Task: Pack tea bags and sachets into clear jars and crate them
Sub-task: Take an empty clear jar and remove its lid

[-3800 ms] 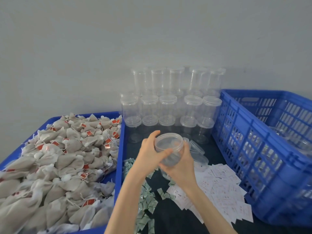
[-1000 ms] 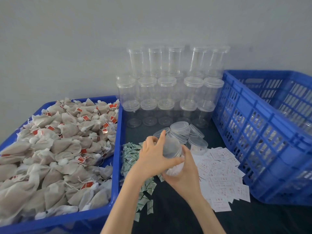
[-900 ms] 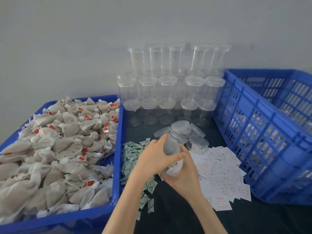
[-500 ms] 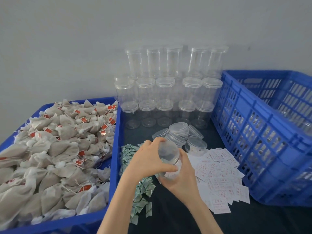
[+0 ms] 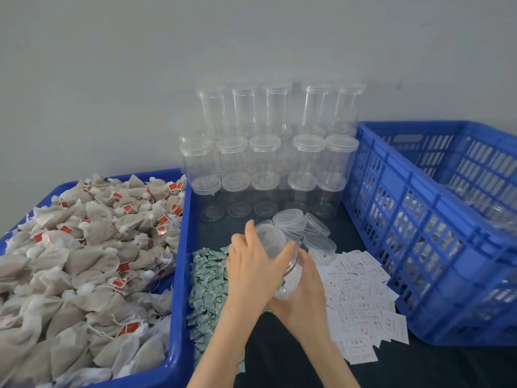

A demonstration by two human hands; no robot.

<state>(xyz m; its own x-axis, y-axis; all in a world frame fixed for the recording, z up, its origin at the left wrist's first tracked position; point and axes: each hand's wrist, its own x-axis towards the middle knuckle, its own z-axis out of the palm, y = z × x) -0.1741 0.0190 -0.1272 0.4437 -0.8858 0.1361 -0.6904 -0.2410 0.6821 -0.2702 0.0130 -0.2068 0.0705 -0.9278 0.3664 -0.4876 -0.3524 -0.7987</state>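
Am gripping clear jar (image 5: 282, 264) in both hands: right hand (image 5: 302, 292) cupping base, left hand (image 5: 251, 264) twisting lid (image 5: 265, 236). Risking cross-threading; tilted jar slipping onto loose lids (image 5: 291, 222).

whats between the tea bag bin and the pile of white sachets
In the head view, a heap of small green foil sachets lies between the blue bin of tea bags and the white paper sachets, with both hands' clear plastic jar above.

You are facing clear glossy plastic jars (image 5: 265, 152); left of them, matt cloth-like tea bags (image 5: 92, 247) are filling a smooth blue plastic tray (image 5: 181, 275); the white sachets (image 5: 361, 298) are probably paper.
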